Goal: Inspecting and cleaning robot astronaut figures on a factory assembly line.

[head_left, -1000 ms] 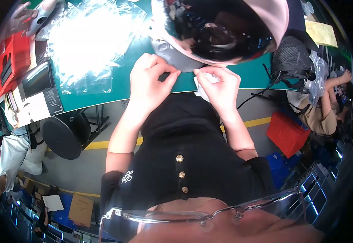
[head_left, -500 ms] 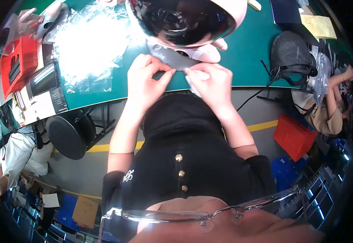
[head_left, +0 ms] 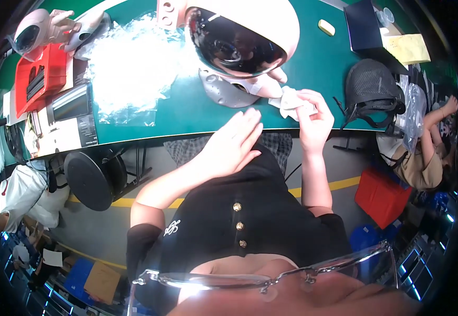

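Left hand [head_left: 232, 143] has released the crumpled white cloth [head_left: 290, 101].

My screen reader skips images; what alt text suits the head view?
A right hand holds a white cloth beside a pink helmet-shaped shell with dark visor on a green table; the left hand, open, hovers at the table's edge.

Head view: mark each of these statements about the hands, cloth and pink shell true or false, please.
1. The right hand pinches a white cloth. True.
2. The left hand grips the cloth too. False: it is open and holds nothing.
3. The pink shell with a dark visor rests on the green table. True.
4. The red bin sits on the table's right side. False: it is at the left.
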{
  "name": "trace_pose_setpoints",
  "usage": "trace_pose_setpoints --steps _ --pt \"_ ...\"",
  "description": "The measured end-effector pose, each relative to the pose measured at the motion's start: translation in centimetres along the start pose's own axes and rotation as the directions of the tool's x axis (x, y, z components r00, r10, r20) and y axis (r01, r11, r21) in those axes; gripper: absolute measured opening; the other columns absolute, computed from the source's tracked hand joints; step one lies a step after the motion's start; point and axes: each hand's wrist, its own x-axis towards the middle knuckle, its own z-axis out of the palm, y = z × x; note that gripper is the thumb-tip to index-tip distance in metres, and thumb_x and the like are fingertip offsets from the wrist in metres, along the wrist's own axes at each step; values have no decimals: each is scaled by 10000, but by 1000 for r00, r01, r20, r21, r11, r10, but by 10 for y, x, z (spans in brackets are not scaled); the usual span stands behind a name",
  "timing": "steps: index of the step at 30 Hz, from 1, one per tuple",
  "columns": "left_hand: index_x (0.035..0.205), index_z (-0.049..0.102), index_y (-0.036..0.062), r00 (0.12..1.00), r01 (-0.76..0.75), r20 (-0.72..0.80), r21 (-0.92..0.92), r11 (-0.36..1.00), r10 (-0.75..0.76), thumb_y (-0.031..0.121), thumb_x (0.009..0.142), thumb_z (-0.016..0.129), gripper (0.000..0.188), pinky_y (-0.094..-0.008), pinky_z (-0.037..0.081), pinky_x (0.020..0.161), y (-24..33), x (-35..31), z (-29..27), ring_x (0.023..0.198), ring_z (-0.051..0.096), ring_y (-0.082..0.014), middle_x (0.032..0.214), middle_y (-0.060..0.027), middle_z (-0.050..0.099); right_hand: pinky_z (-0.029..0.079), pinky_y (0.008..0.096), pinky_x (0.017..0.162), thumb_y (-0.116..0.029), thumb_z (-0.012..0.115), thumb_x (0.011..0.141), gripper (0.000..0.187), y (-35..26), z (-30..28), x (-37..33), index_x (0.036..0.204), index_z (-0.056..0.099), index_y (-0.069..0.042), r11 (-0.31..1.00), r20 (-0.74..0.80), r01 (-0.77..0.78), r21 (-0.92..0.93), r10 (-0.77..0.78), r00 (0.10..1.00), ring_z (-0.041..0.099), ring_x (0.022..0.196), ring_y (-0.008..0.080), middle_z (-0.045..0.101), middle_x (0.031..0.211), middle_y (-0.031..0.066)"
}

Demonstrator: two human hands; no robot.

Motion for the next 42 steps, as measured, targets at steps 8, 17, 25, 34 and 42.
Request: trace_pose_setpoints --steps 8,17,25,34,42 --pt "891 644 55 869 -145 -487 -94 985 81 2 639 705 265 -324 403 577 -10 -13 6 665 542 -185 719 -17 536 428 228 643 17 617 773 33 -5 13 4 785 591 31 987 37 69 -145 -64 997 540 718 123 570 800 68" --pt "1007 631 92 909 146 -412 187 971 -57 49 666 679 346 -333 370 597 -34 -3 -16 680 472 -205 753 -33 479 462 242 551 -51 713 733 84 -12 32 -1 754 660 11 941 164 23 -336 35 986 588 584 129 604 687 70" --pt "1042 629 92 940 135 -339 255 958 -42 54 656 652 389 -326 362 609 -37 5 -15 687 458 -201 743 -32 458 470 292 568 -90 735 704 119 -8 42 -3 709 639 -20 867 172 193 -459 -126 977 601 621 211 605 685 90" --pt "898 668 77 859 92 -511 75 993 -41 -3 644 713 270 -314 380 593 -39 1 -16 641 511 -198 734 -27 538 484 309 526 -78 781 653 135 5 74 -16 673 653 -38 831 20 276 -482 -305 952 624 584 224 641 677 87" --pt "877 672 53 853 81 -519 24 996 -57 -1 653 718 235 -304 390 584 -40 2 -16 633 515 -202 721 -39 546 474 314 501 -73 770 658 141 2 79 -18 657 632 -45 853 -34 266 -448 -313 949 610 567 239 617 636 83"
